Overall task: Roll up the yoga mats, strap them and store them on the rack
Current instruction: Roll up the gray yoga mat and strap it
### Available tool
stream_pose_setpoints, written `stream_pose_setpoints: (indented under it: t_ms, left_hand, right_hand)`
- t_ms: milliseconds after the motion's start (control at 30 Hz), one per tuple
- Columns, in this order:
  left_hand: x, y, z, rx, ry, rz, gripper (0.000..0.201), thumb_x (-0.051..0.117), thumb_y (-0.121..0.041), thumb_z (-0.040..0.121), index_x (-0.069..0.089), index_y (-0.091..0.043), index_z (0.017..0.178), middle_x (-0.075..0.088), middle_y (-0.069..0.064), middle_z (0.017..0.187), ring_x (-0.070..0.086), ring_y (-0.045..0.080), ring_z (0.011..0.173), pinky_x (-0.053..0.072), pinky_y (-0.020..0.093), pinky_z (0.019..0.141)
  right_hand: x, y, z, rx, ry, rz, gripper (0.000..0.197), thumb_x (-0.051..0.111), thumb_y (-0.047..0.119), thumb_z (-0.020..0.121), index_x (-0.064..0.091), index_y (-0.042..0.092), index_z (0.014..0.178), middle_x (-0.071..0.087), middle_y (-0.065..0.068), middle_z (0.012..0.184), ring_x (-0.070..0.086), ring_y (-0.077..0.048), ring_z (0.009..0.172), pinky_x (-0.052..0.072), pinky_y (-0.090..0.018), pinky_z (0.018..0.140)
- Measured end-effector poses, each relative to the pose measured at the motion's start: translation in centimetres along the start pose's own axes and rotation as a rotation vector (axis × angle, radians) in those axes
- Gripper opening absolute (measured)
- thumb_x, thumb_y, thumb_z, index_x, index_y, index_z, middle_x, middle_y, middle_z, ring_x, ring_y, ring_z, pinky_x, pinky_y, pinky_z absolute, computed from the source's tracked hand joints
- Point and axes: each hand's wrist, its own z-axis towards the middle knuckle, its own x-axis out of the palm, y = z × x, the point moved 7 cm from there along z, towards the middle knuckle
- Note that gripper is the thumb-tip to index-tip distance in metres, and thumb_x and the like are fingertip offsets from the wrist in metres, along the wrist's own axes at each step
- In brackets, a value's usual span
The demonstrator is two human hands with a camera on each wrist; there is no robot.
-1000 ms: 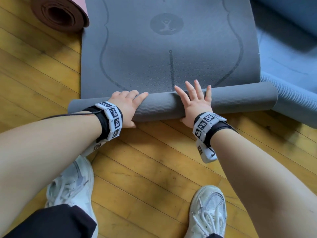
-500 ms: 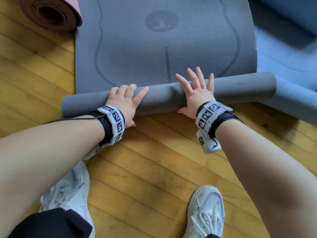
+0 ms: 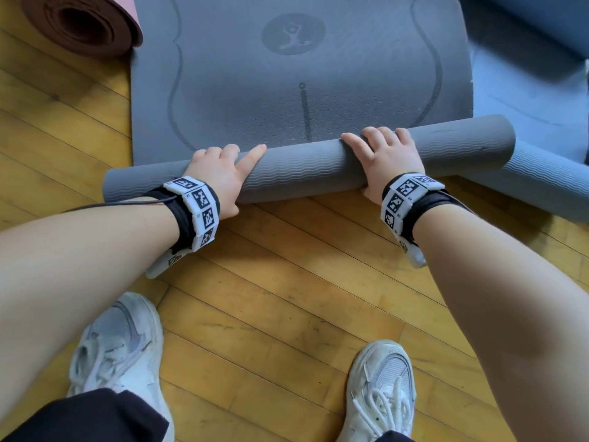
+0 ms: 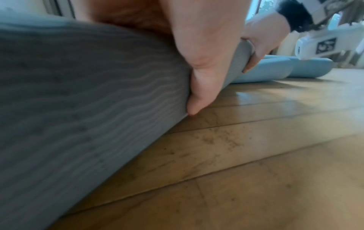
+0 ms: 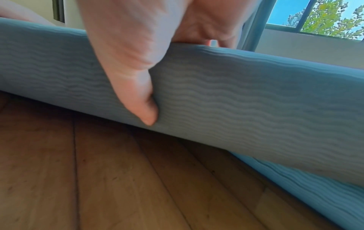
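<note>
Grey mat half rolled on the wood floor (image 3: 287,282), both hands wrapped on the roll.

The grey yoga mat (image 3: 302,74) lies flat further out, its near end a roll (image 3: 306,169) on the floor, a blue mat (image 3: 541,189) touching its right end and a pink rolled mat (image 3: 83,23) by its far left corner. Left hand (image 3: 220,173) and right hand (image 3: 387,157) both curl over the roll, thumbs tucked against the near side.

Both arms are reaching forward, left hand (image 3: 220,173) and right hand (image 3: 387,161) curling fingers over, thumbs tucking under.
</note>
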Motion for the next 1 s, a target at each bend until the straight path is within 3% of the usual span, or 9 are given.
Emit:
stream_pose_setpoints:
  t_ms: [67,233,533,633,733,800,900,1000]
  left_hand:
    - [-0.1,-0.1,-0.2,0.010,-0.013,0.027,0.114,0.072,-0.047,0.075,-0.012,-0.027,0.150,0.036,0.010,0.136,0.046,0.028,0.118,0.038,0.039,0.099]
    - [-0.9,-1.2,-0.6,0.031,-0.021,0.085,0.114,0.069,-0.050,0.077,-0.015,-0.023,0.149,0.033,0.011,0.140,0.045,0.027,0.118,0.039,0.038,0.098]
    - [-1.0,-8.0,-3.1,0.121,0.023,-0.026,0.111,0.065,-0.049,0.079,-0.017,-0.022,0.150,0.034,0.009,0.137,0.047,0.027,0.114,0.038,0.038,0.093]
    - [-0.3,-7.8,-3.1,0.117,0.064,-0.064,0.113,0.066,-0.051,0.078,-0.017,-0.024,0.150,0.037,0.009,0.136,0.049,0.026,0.114,0.040,0.038,0.093]
    - [-0.4,-7.3,-2.3,0.097,0.102,-0.130,0.113,0.069,-0.049,0.075,-0.013,-0.029,0.150,0.041,0.008,0.133,0.051,0.027,0.111,0.041,0.038,0.093]
    - [-0.5,-7.0,-1.8,0.082,0.119,-0.190,0.113,0.072,-0.048,0.071,-0.008,-0.033,0.149,0.045,0.008,0.128,0.053,0.028,0.108,0.043,0.038,0.090]
    - [-0.6,-6.7,-1.4,0.076,0.135,-0.264,0.112,0.074,-0.046,0.067,-0.002,-0.035,0.148,0.048,0.008,0.125,0.054,0.030,0.108,0.044,0.040,0.088]
    - [-0.7,-6.6,-1.6,0.045,0.110,-0.286,0.111,0.073,-0.046,0.069,-0.004,-0.035,0.149,0.032,0.009,0.142,0.041,0.030,0.126,0.033,0.043,0.104]
  right_hand:
    - [-0.4,0.0,0.0,-0.022,-0.016,-0.001,0.094,0.074,0.036,0.076,0.013,0.027,0.147,0.036,-0.008,0.143,0.036,-0.029,0.129,0.027,-0.046,0.109]
    - [-0.8,-0.9,-0.8,-0.022,0.001,-0.008,0.087,0.072,0.034,0.078,0.017,0.026,0.144,0.042,-0.007,0.137,0.044,-0.029,0.122,0.034,-0.046,0.104]
    - [0.0,-4.5,-5.4,-0.079,0.099,-0.045,0.078,0.068,0.031,0.079,0.020,0.030,0.140,0.044,-0.001,0.135,0.046,-0.024,0.122,0.035,-0.041,0.104]
    - [0.9,-3.8,-5.6,-0.067,0.110,-0.023,0.087,0.070,0.028,0.076,0.017,0.030,0.145,0.035,-0.003,0.144,0.033,-0.026,0.134,0.022,-0.045,0.113]
    - [1.5,-3.5,-5.9,0.006,0.124,-0.020,0.098,0.065,0.021,0.079,-0.002,0.032,0.150,0.008,-0.007,0.157,-0.001,-0.028,0.147,-0.003,-0.053,0.118]
    - [1.9,-2.8,-6.4,0.032,0.133,-0.026,0.101,0.062,0.022,0.082,-0.015,0.034,0.148,-0.008,-0.008,0.159,-0.015,-0.029,0.146,-0.010,-0.057,0.116]
    - [2.6,-1.6,-6.7,0.044,0.153,0.014,0.105,0.062,0.032,0.084,-0.022,0.033,0.147,-0.017,-0.006,0.159,-0.021,-0.031,0.145,-0.014,-0.059,0.114]
    - [2.7,-1.6,-5.8,0.061,0.139,0.050,0.111,0.068,0.042,0.081,-0.021,0.035,0.147,-0.016,-0.004,0.159,-0.020,-0.032,0.145,-0.015,-0.058,0.113]
